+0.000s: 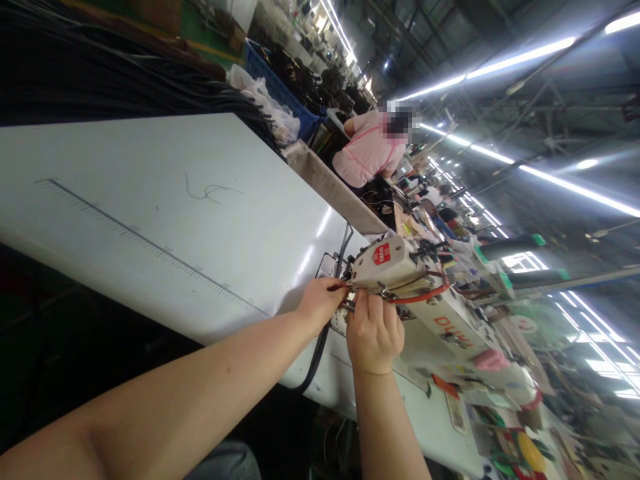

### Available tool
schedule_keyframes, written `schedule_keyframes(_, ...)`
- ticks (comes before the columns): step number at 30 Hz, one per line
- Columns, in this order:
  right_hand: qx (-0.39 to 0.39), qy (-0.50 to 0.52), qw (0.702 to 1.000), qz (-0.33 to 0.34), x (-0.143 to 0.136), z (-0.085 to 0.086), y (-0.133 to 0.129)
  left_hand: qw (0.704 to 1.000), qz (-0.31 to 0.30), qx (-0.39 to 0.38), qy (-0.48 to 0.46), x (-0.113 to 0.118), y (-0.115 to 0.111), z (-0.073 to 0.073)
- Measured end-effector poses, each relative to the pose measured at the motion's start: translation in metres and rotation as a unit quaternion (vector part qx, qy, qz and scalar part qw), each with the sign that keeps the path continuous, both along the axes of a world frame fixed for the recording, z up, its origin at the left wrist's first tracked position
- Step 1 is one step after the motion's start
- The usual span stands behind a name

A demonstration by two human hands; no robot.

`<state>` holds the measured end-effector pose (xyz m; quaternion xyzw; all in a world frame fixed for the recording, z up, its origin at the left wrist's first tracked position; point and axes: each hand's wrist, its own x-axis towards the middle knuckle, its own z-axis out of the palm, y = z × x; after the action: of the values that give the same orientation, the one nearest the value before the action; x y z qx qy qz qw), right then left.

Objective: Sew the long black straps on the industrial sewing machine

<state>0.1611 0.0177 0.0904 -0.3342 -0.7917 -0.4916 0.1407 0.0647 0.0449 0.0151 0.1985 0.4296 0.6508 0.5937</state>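
Observation:
A white sewing machine (395, 261) with a red label stands on the pale worktable. My left hand (323, 303) is at its needle area, thumb and fingers pinched together; what they hold is too small to make out. Close beside it on the right, my right hand (376, 330) has its fingers bent down at the machine's foot, and whatever they grip is hidden. A dark strip (316, 360) passes under my left hand and hangs over the table's front edge. An orange-red tube (425, 298) curves just above my right hand.
The white tabletop (150, 160) carries a printed ruler scale (170, 251). Dark strips (125, 73) are heaped behind it. A blue crate (280, 87) and clear plastic bags (265, 103) lie beyond. A person in a pink top (370, 150) is farther back.

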Motion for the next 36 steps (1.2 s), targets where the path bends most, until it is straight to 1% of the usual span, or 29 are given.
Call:
schedule_keyframes(4, 0.014, 0.007, 1.0, 0.005, -0.001, -0.003, 0.002, 1.0, -0.002, -0.013, 0.002, -0.003, 0.003, 0.004)
schedule_keyframes(9, 0.021, 0.012, 1.0, 0.013, -0.002, -0.004, 0.003, 0.999, -0.03, -0.028, -0.007, -0.009, 0.005, 0.01)
schedule_keyframes(14, 0.027, 0.006, 1.0, 0.012, 0.0, -0.005, 0.005, 0.998, -0.051, -0.032, -0.009, -0.01, 0.006, 0.01)
schedule_keyframes(21, 0.035, 0.018, 0.999, 0.006, -0.001, -0.007, 0.006, 0.998, -0.054, -0.024, -0.002, -0.007, 0.01, 0.004)
schedule_keyframes(30, 0.035, 0.015, 0.999, 0.009, -0.002, -0.004, 0.003, 0.998, -0.054, -0.02, -0.014, -0.009, 0.009, 0.013)
schedule_keyframes(36, 0.038, 0.006, 0.999, 0.011, -0.002, -0.004, 0.005, 0.999, -0.049, -0.013, -0.019, -0.008, 0.008, 0.012)
